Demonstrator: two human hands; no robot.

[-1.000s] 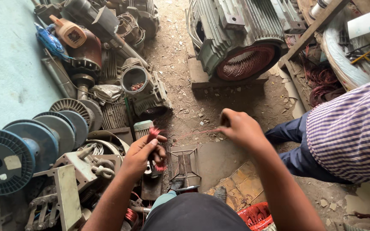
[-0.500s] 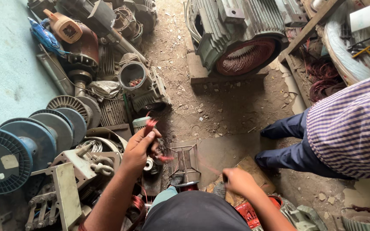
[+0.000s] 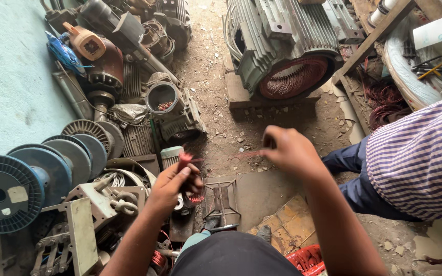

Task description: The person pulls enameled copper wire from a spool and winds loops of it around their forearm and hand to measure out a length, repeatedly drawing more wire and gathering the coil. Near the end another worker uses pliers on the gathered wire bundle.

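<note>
Just below the big open motor stator (image 3: 287,56), the right hand (image 3: 290,148) pinches a thin copper wire (image 3: 246,155) stretched toward the left hand (image 3: 172,186), which is closed around a reddish coil bundle (image 3: 184,159). Steady tension and a straight pull would likely prevent kinks.

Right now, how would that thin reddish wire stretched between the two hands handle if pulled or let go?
The wire looks very thin, so probably light and easily bent. It runs nearly straight from the left hand to the right hand, so it seems held taut; released, it would likely sag or curl. Being so fine, a hard tug might kink or snap it.
</note>
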